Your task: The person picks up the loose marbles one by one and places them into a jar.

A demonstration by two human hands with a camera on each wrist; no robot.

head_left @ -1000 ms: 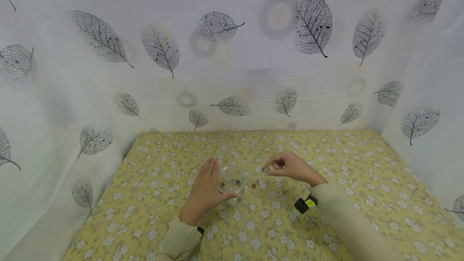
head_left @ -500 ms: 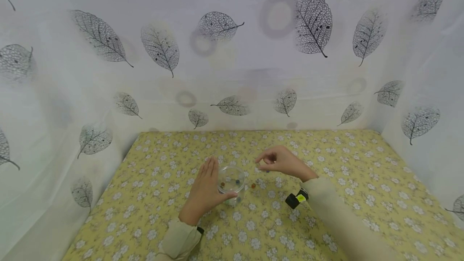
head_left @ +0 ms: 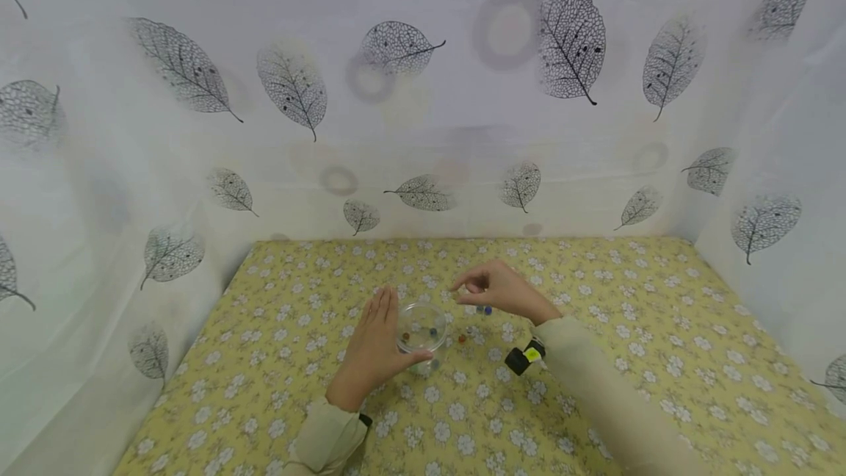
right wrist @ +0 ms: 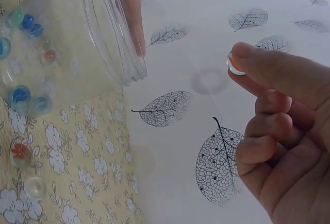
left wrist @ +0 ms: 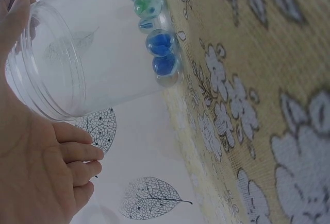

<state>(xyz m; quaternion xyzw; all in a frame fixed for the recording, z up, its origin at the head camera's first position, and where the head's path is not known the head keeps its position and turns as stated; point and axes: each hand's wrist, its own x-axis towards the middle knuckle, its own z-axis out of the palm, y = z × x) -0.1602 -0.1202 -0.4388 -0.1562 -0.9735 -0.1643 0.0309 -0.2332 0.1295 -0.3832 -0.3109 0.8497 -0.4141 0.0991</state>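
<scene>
A clear wide-mouthed jar (head_left: 432,314) stands upright on the table. Several glass marbles, some with blue or green swirls (left wrist: 148,4), lie on its bottom. My left hand (head_left: 375,340) rests against the jar's left side near the rim, fingers straight up, thumb stretched along the near side. Right of the jar and above the table, my right hand (head_left: 504,289) pinches a clear marble (right wrist: 236,64) between thumb and forefinger, its other fingers curled. Fingertips cover part of that marble.
An orange marble (head_left: 462,339) lies on the tablecloth just right of the jar, with a clear marble (right wrist: 35,187) close by. A blue marble (head_left: 487,310) sits under the right hand. Leaf-print curtain (head_left: 456,153) closes off the back and sides.
My right hand has lifted from the tablecloth with the pinched marble and moved left toward the jar, uncovering a blue marble. My left hand and the jar have stayed in place.
</scene>
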